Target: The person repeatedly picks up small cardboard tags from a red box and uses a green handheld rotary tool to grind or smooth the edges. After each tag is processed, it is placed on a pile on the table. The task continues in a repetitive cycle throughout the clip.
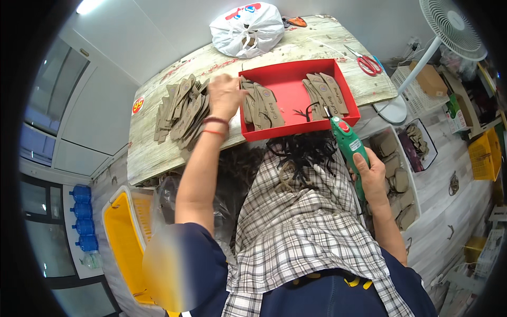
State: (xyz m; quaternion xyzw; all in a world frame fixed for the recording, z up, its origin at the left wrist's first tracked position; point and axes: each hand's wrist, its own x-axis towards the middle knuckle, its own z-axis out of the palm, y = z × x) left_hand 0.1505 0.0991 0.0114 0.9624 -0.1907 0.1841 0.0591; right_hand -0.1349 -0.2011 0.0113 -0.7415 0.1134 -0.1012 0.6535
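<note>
My left hand point(226, 95) is over the table beside the left rim of a red box point(288, 90), between it and a loose pile of brown printed tags point(182, 111). Its fingers are curled together, and what they hold, if anything, is hidden. More tags stand inside the box in two groups, a left group point(261, 105) and a right group point(325, 95). My right hand point(369, 171) is wrapped round a green handheld power tool point(346, 142) with a red button. The tool's thin metal tip is at the box's front rim, by the right group. Black cords point(301, 156) lie across my lap.
On the table point(206, 63) are a white plastic bag point(248, 31) and red-handled scissors point(368, 65). A white fan point(454, 26) stands at the right. Below are a bin of brown pieces point(398, 182) and, at the left, a yellow basket point(119, 227).
</note>
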